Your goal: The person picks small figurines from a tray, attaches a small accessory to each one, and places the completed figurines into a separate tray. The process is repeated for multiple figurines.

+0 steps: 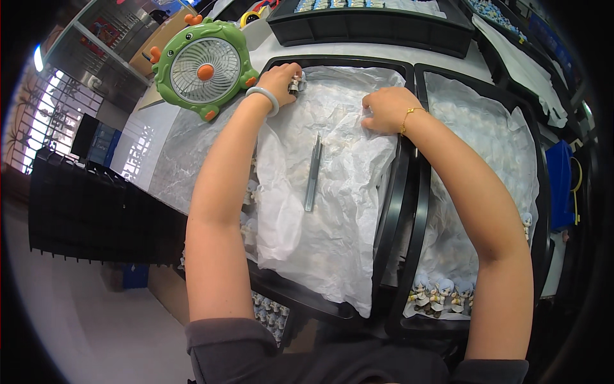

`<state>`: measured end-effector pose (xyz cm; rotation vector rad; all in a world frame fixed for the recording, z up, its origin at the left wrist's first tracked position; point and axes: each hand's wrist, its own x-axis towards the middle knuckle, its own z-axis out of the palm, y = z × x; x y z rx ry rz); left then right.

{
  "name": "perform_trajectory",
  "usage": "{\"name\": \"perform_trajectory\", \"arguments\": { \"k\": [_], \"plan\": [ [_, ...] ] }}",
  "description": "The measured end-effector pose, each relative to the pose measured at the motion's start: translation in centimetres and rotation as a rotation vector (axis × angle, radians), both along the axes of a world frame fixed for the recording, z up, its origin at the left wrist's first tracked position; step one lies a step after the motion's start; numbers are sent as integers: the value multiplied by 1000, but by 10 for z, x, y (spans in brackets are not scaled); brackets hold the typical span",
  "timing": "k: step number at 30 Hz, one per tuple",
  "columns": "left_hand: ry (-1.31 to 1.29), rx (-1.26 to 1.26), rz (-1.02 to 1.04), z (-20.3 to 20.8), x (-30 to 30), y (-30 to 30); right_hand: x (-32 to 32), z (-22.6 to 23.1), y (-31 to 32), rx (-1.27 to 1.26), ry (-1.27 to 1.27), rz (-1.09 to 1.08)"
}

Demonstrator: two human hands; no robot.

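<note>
At the far left corner of the middle black tray (pixel 345 62), my left hand (pixel 280 84) is closed on a small figurine (pixel 295 84). White tissue paper (pixel 288 211) covers most of this tray, with faint shapes showing through. A slim grey pen-like tool (pixel 313 176) lies lengthwise on the paper; its exact kind is unclear. My right hand (pixel 391 110) is over the paper near the tray's far right side, thumb and forefinger apart with nothing visible between them. Several pale figurines (pixel 249 192) show along the tray's left side, partly hidden by my left forearm.
To the right, a second black tray (pixel 419 237) has tissue paper and several light-blue-haired figurines (pixel 441 293) at its near end. A green fan (pixel 204 72) stands at the far left. Another black tray (pixel 371 31) holds figurines at the back. A blue bin (pixel 560 185) is far right.
</note>
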<state>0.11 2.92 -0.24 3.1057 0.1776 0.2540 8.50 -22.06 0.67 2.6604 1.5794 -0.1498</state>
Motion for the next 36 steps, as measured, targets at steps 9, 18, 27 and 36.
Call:
{"name": "perform_trajectory", "arguments": {
  "k": [9,18,27,36],
  "plan": [
    [33,-105,64,5,6,-1,4,-8,1,73,-19,20],
    [49,78,-10,7,-8,-16,5,-8,1,60,23,-10],
    [443,-91,144,11,-104,-136,5,-6,-3,236,16,14],
    [244,-672,263,39,-153,-99,2,-3,-5,254,67,14]
  ]
}}
